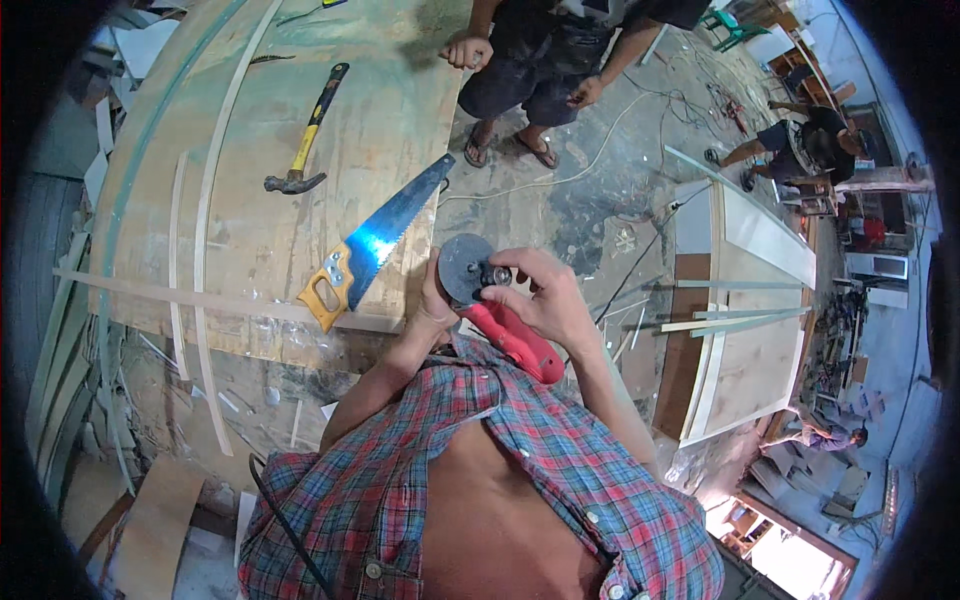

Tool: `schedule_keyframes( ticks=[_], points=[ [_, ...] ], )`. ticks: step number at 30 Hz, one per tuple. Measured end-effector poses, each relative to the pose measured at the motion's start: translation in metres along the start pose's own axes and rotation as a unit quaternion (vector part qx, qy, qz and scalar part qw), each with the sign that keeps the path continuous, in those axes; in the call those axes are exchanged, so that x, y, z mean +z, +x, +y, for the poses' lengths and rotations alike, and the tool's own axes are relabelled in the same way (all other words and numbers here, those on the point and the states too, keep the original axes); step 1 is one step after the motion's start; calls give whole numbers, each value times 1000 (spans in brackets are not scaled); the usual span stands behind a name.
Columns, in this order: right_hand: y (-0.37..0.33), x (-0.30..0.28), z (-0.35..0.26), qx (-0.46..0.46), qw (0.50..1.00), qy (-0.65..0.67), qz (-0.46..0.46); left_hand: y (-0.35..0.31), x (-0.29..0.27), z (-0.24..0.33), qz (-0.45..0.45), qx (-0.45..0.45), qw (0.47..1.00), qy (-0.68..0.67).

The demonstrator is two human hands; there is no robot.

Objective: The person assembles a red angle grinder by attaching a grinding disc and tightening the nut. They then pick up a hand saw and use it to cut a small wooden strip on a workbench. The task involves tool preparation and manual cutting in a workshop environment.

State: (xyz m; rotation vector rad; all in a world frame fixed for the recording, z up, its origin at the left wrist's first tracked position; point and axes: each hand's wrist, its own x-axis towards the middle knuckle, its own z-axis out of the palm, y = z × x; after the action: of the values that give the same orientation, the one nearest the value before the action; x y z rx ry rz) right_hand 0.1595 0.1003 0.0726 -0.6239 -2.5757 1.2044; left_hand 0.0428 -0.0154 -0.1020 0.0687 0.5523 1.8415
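A red angle grinder (515, 342) is close to my chest, its dark round disc (464, 268) facing up. My left hand (432, 295) is closed around the disc's left side, with most of its fingers hidden underneath. At the disc's right edge, the thumb and fingers of my right hand (540, 292) pinch a small dark round metal piece (497, 276). The right palm is above the red body. To the left, a hand saw (380, 235) with a yellow handle lies on a wooden board (385, 110). Beyond it is a claw hammer (312, 135) with a yellow and black handle.
Thin wooden strips (205, 220) lie across the board and jut past its near edge. A person (545, 60) stands across from me at the board's far right. Cables (600, 150) run over the littered floor. At right stands a large panelled wooden piece (745, 330); another person (815, 145) is bending behind it.
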Motion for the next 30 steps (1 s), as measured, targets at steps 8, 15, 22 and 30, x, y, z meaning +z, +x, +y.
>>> schedule_keyframes(
  ticks=[8,15,22,30],
  points=[
    [17,9,-5,-22,1000,22,-4,3,9,2,-43,19,999,4],
    [24,8,-5,-17,999,2,-37,3,17,1,-44,35,998,-1],
    [24,7,-3,8,998,19,-56,6,8,-4,-31,51,998,-8],
    [21,4,2,-23,999,-12,-41,5,16,2,-13,50,999,12]
  ],
)
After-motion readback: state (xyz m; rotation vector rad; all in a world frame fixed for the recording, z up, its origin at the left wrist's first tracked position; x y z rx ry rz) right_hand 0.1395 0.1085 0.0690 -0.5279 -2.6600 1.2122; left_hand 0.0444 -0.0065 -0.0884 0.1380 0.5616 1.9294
